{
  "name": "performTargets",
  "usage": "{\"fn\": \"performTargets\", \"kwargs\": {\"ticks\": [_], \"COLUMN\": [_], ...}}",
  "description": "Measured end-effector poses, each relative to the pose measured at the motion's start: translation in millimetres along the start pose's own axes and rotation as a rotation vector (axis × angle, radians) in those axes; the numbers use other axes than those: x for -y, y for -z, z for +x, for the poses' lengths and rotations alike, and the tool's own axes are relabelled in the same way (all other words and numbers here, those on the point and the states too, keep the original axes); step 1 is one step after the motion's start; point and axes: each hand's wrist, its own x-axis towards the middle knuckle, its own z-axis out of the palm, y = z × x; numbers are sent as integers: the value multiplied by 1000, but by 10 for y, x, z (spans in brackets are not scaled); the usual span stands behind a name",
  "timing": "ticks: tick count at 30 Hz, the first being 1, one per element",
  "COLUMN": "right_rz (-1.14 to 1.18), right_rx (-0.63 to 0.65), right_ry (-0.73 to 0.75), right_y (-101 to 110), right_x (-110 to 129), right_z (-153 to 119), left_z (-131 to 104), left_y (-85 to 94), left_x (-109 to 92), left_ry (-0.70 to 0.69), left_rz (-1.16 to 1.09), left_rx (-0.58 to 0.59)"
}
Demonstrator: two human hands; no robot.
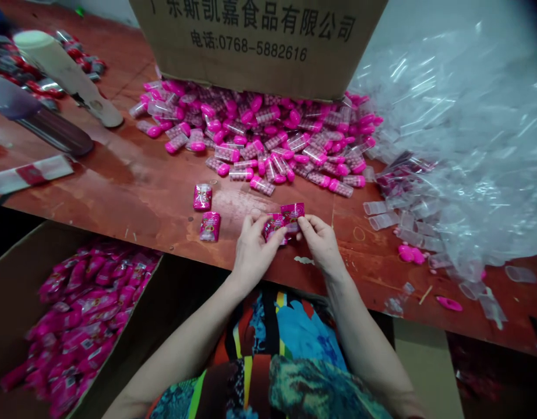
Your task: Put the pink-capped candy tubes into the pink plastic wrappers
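At the table's front edge, my left hand (252,250) is closed on a small pink printed packet (274,223); its fingers cover part of it. Thumb and finger of my right hand (323,243) pinch a flat-looking pink printed sleeve (292,213), which touches or overlaps the packet. Whether anything is inside the sleeve, I cannot tell. To the left of my hands lie two pink-wrapped pieces, a farther one (202,197) and a nearer one (209,226). Beyond them spreads a heap of small clear candy bottles (268,142) with pink caps.
A cardboard box (260,46) stands behind the heap. Clear plastic bags (465,134) and loose clear tubes (384,220) lie right. Two larger bottles, one whitish (67,75) and one dark (41,116), are at left. Below, an open carton (150,285) holds many pink-wrapped pieces.
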Motion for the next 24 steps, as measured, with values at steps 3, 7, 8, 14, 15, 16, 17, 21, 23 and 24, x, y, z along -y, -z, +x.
{"fn": "performTargets", "kwargs": {"ticks": [3,7,8,14,15,16,17,21,23,24], "right_rz": [124,262,280,213,164,108,48,-166,-240,-271], "right_rx": [89,41,42,69,75,83,95,193,280,323], "right_ry": [-59,-99,-97,19,47,74,103,222,256,264], "right_y": [-52,-188,-221,-412,-440,-464,-482,-504,-498,-496], "right_x": [94,163,167,144,151,165,187,322,381,401], "right_z": [-42,-91,-94,-38,-20,-1,20,123,202,256], "left_z": [37,20,14,77,100,124,146,230,267,284], "left_y": [-41,-45,-34,44,62,85,114,281,367,402], "left_x": [-54,-111,-119,-115,-111,-106,-102,-68,-35,-15], "left_ry": [207,474,500,560,562,567,572,569,581,590], "left_rz": [-413,-697,-722,-780,-785,-787,-790,-827,-853,-861], "left_rx": [146,157,141,100,89,78,74,137,162,156]}}
